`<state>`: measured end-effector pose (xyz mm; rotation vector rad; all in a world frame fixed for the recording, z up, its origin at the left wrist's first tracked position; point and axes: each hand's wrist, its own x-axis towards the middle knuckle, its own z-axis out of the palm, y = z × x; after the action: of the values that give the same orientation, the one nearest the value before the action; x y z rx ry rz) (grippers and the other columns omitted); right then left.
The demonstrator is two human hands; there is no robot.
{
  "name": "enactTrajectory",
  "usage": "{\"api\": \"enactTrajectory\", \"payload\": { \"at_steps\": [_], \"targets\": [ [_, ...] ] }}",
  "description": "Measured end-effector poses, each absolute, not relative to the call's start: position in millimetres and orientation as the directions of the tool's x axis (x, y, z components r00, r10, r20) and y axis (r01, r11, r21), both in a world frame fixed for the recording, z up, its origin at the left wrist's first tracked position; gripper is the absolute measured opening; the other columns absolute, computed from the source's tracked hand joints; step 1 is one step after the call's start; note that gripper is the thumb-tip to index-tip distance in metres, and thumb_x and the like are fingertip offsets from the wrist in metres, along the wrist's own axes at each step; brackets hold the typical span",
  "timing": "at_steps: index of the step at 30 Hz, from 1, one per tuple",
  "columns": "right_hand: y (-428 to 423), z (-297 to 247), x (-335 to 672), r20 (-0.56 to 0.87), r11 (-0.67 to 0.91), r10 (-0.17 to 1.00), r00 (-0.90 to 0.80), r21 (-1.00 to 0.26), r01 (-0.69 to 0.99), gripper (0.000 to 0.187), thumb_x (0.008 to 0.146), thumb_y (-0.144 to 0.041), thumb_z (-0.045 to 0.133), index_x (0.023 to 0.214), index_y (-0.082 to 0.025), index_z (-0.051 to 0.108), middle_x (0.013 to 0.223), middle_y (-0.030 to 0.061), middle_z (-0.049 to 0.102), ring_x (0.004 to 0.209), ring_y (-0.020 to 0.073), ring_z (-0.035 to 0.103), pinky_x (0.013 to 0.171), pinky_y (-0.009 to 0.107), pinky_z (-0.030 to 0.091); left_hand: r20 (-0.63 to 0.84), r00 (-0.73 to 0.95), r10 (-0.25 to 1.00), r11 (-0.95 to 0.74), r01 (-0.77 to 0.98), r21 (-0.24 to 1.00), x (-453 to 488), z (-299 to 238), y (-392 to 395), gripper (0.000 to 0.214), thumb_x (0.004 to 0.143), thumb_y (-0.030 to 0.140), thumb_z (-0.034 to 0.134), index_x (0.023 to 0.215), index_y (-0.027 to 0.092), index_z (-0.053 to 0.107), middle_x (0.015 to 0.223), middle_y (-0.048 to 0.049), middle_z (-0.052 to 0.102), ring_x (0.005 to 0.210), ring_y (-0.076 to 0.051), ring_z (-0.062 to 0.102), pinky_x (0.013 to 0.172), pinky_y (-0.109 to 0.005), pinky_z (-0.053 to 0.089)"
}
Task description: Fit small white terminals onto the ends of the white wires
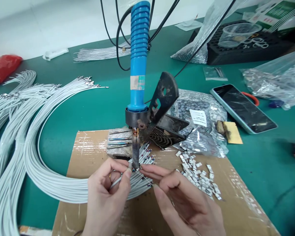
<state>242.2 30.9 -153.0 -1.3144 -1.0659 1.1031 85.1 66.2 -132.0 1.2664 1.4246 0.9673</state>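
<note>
A blue-handled soldering iron (138, 55) stands upright in a dark metal stand (162, 111), its tip (135, 154) pointing down over a taped cardboard sheet (93, 154). My left hand (108, 196) pinches the end of a thin white cable (118, 180) right at the tip. My right hand (184, 203) meets it from the right, fingers pinched on a thin wire (147, 181) at the same spot. A fan of cable ends (145, 157) lies just behind the tip.
Long white cables (27, 137) loop over the green table at left. Small metal parts (199, 173) lie scattered on the cardboard, with bags of them (199, 124) behind. A phone (243, 108) lies at right, a black tray (243, 46) and more bags beyond. A red bag (2, 65) sits far left.
</note>
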Motion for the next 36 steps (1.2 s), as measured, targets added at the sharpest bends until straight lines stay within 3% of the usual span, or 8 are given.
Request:
{"api": "enactTrajectory", "payload": {
  "at_steps": [4,7,12,17,21,36],
  "targets": [
    [30.9,-156.5,246.4,0.014,0.008,0.995,0.094,-0.998,0.069,0.022,0.099,-0.026,0.06,0.079,-0.019,0.061,0.125,0.0092,0.071,0.111,0.0185,0.072,0.095,0.022,0.057,-0.206,-0.102,0.973,0.217,0.121,0.969,97.5,-125.3,64.4,0.02,0.09,0.027,0.069,0.077,0.013,0.064,0.094,-0.0059,0.07,0.077,-0.008,0.067,0.066,-0.011,0.051],
    [31.2,-158.1,248.8,0.035,0.029,0.996,0.085,-0.997,0.074,0.021,0.1,-0.025,0.059,0.079,-0.02,0.059,0.124,0.0057,0.071,0.11,0.0153,0.072,0.095,0.019,0.056,-0.264,-0.215,0.94,0.274,0.018,0.962,109.3,-119.0,62.8,0.021,0.085,0.027,0.072,0.074,0.012,0.063,0.092,-0.0045,0.068,0.073,-0.006,0.063,0.06,-0.01,0.046],
    [29.9,-159.5,249.6,0.041,0.036,0.997,0.07,-0.997,0.065,0.021,0.101,-0.024,0.058,0.08,-0.02,0.057,0.128,0.004,0.07,0.114,0.0137,0.07,0.098,0.016,0.054,-0.264,-0.225,0.938,0.274,0.012,0.962,109.0,-118.7,63.2,0.021,0.084,0.027,0.072,0.073,0.013,0.062,0.091,-0.0038,0.068,0.072,-0.005,0.062,0.06,-0.009,0.046],
    [29.0,-161.7,250.1,0.034,0.029,0.997,0.074,-0.997,0.068,0.019,0.101,-0.024,0.058,0.082,-0.019,0.059,0.13,0.0064,0.069,0.117,0.0161,0.069,0.1,0.02,0.055,-0.182,-0.061,0.981,0.19,0.18,0.965,96.4,-127.7,66.1,0.019,0.091,0.026,0.068,0.078,0.013,0.064,0.094,-0.0056,0.07,0.075,-0.007,0.066,0.066,-0.01,0.051],
    [30.2,-159.7,249.9,0.012,0.004,0.996,0.087,-0.996,0.093,0.021,0.101,-0.026,0.058,0.081,-0.019,0.061,0.128,0.0091,0.069,0.117,0.0183,0.069,0.099,0.022,0.056,-0.193,-0.128,0.973,0.21,0.133,0.969,96.2,-128.8,67.5,0.018,0.089,0.025,0.069,0.077,0.013,0.064,0.092,-0.0038,0.068,0.074,-0.005,0.066,0.065,-0.009,0.05],
    [33.3,-158.3,246.7,0.032,0.022,0.995,0.096,-0.994,0.105,0.023,0.101,-0.029,0.058,0.08,-0.02,0.061,0.124,0.0076,0.071,0.114,0.0159,0.07,0.098,0.019,0.055,-0.13,0.0,0.992,0.126,0.254,0.959,86.7,-131.8,66.9,0.02,0.095,0.027,0.066,0.082,0.013,0.063,0.094,-0.0051,0.069,0.08,-0.006,0.068,0.072,-0.008,0.052]
  ]
}}
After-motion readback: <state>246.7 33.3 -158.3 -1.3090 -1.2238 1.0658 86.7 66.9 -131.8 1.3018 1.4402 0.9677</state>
